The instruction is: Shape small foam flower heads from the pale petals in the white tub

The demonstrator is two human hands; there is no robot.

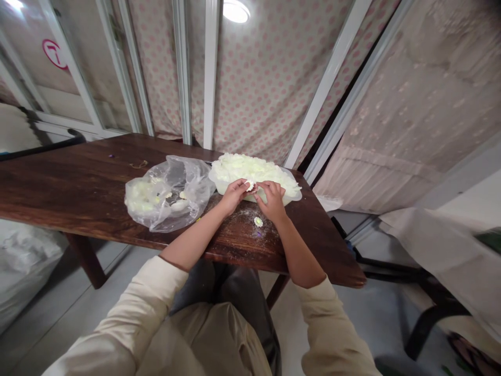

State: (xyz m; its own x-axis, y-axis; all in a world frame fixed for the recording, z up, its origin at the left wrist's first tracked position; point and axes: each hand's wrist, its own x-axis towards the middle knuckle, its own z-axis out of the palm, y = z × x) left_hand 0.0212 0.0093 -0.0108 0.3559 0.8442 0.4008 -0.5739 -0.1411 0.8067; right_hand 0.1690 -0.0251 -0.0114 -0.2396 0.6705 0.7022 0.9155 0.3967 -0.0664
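My left hand (234,195) pinches a small white flower head (249,185), which looks artificial, between thumb and fingers. Close against its right side, my right hand (273,202) has its thumb and forefinger drawn together; whatever lies between those tips is too small to make out. Both hands are just in front of a pale translucent tub (222,185) heaped with whitish-yellow, petal-like pieces (250,168). Another small flower head (258,222), white with a yellow-green middle, lies on the table below my hands.
A clear plastic bag (186,175) with some pale pieces inside lies left of the tub on the dark wooden table (78,172). Pale specks and a purple bit (259,235) are scattered near the front edge. Behind stand framed panes with a dotted curtain (266,78).
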